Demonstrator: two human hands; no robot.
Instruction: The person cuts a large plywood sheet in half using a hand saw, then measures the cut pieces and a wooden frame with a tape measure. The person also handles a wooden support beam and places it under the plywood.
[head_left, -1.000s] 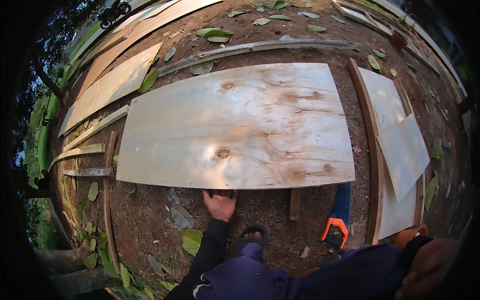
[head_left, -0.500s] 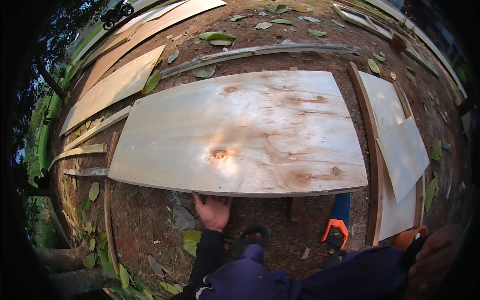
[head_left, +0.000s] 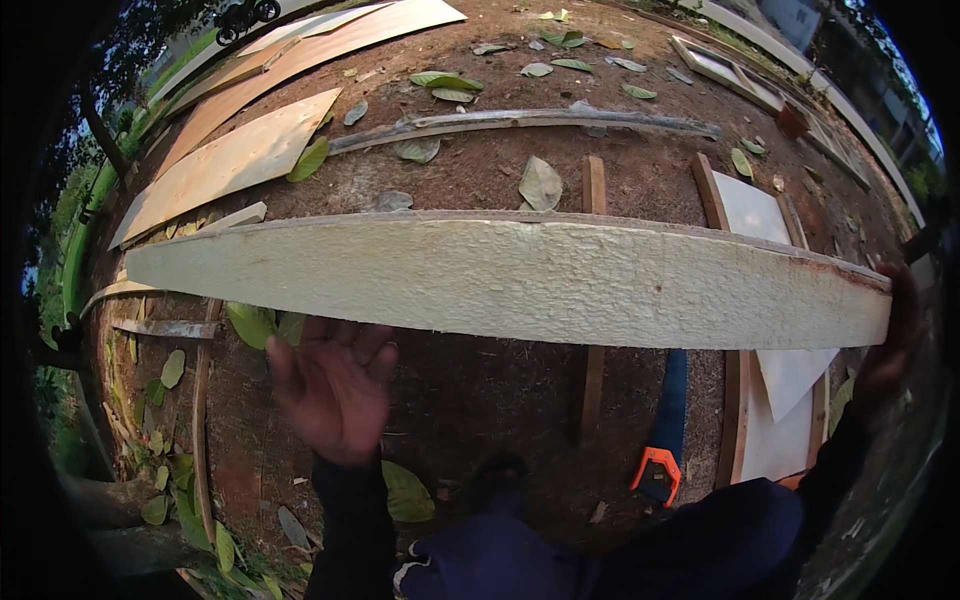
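A wooden panel (head_left: 500, 280) stands raised in front of me, turned so that a long, pale, rough-sawn side faces me; its broad plywood face is hidden. My right hand (head_left: 882, 370) grips the panel's right end, its fingers partly lost in shadow. Under the left part, my left hand (head_left: 340, 405) is palm up with fingers stretched out and spread. Its fingertips reach the lower edge; whether they bear any weight I cannot tell. On the ground below the panel's right half lies a handsaw (head_left: 660, 470) with an orange and black handle and a dark blade.
Beneath the panel a wooden batten (head_left: 594, 390) lies on the soil. To the right are pale sheets (head_left: 775, 430) between battens. Plywood sheets (head_left: 235, 160) lie at the far left, a long weathered pole (head_left: 520, 120) beyond the panel, and large leaves (head_left: 405, 495) are scattered around.
The panel has gone from lying flat, face up, to raised and turned with its side toward me. My right hand has come up onto its right end; my left hand has shifted left.
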